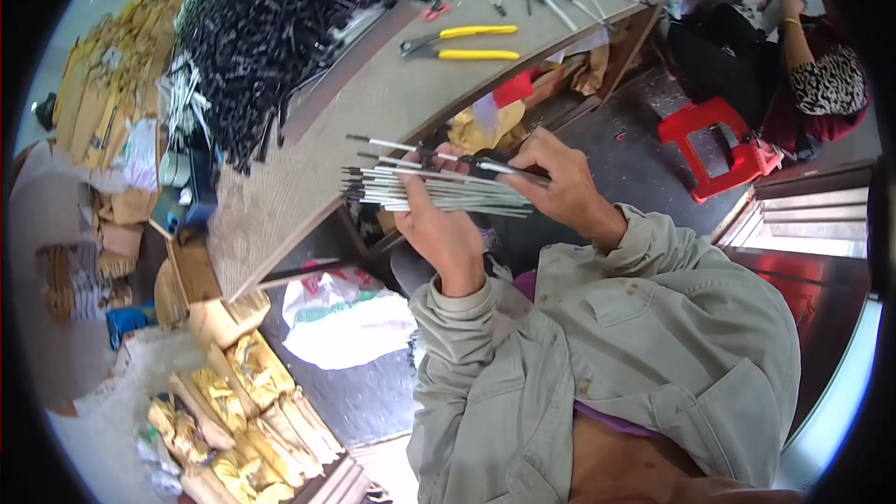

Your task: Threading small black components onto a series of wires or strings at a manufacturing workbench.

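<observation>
My left hand (439,235) is closed around a bundle of thin white rods with dark tips (378,189), which lie roughly side by side and stick out past both sides of the fingers. In my right hand (567,185), thumb and fingers pinch a white rod with a black fitting (489,165), just above the right part of the bundle. The exact shape of the black part inside the right fingers is hidden. Both hands are in front of my body, just off the near edge of the worktable (280,189).
Yellow-handled pliers (462,42) lie on the table, near a large heap of black plastic parts (280,28) and more white rods (551,0). A red stool (714,145) and a seated person (812,75) are at the right. Boxes with yellow wrapping (243,411) stand lower left.
</observation>
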{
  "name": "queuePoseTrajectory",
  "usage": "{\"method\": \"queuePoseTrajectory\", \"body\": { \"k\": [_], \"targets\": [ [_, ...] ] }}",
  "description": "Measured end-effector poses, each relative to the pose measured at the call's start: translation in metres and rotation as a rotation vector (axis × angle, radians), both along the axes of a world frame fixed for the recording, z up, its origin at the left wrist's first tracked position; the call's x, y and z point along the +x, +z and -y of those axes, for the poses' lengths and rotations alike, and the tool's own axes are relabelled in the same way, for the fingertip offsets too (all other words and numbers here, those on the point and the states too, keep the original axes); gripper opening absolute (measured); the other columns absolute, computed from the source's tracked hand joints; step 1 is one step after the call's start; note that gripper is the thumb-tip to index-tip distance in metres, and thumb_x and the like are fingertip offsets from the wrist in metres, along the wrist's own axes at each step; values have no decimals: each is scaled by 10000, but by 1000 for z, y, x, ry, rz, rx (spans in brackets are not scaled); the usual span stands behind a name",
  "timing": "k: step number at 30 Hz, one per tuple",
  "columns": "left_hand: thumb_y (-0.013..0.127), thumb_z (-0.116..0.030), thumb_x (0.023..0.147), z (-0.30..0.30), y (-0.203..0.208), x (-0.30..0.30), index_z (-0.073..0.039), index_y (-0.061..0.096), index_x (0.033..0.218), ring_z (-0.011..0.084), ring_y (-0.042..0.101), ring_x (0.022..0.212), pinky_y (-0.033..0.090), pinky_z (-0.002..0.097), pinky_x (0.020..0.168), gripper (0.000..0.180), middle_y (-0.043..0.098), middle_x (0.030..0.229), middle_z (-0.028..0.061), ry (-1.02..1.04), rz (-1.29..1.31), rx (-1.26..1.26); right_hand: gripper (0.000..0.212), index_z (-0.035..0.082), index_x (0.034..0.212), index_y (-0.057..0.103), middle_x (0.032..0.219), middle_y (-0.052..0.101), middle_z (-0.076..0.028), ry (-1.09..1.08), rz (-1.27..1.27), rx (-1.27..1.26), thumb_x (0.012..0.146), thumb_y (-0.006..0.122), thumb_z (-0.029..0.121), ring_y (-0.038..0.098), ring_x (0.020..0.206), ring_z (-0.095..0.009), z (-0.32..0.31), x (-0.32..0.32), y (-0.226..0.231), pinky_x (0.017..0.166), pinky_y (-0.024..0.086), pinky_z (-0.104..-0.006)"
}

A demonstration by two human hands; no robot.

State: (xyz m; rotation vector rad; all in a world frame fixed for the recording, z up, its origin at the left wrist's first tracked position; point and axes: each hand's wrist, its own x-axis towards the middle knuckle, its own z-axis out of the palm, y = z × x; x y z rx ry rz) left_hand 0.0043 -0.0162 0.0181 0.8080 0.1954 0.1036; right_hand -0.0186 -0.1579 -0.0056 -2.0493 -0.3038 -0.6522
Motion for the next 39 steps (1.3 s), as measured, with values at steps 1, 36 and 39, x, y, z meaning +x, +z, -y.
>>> {"method": "queuePoseTrajectory", "body": {
  "k": [1,36,39],
  "targets": [
    [402,-216,957,0,-1,-1,40,457,1113,241,591,840,482,373,803,305,585,960,176,9,16,-48,183,15,768,554,698,498,-90,-38,13,6,688,717,26,516,593,-205,-3,-1,-1,515,398,-281],
    [443,-108,921,-40,13,-18,88,495,1081,285,600,931,457,360,859,258,597,1023,258,-256,395,693,127,65,814,634,812,644,-135,-618,-308,-870,736,549,120,631,780,-316,248,325,16,640,495,-432],
    [446,-167,924,-30,9,-15,87,503,1057,288,602,924,466,373,850,292,600,997,251,-210,349,694,137,45,813,616,804,635,-156,-692,-178,-623,756,561,157,619,759,-341,241,322,45,634,490,-433]
  ]
}}
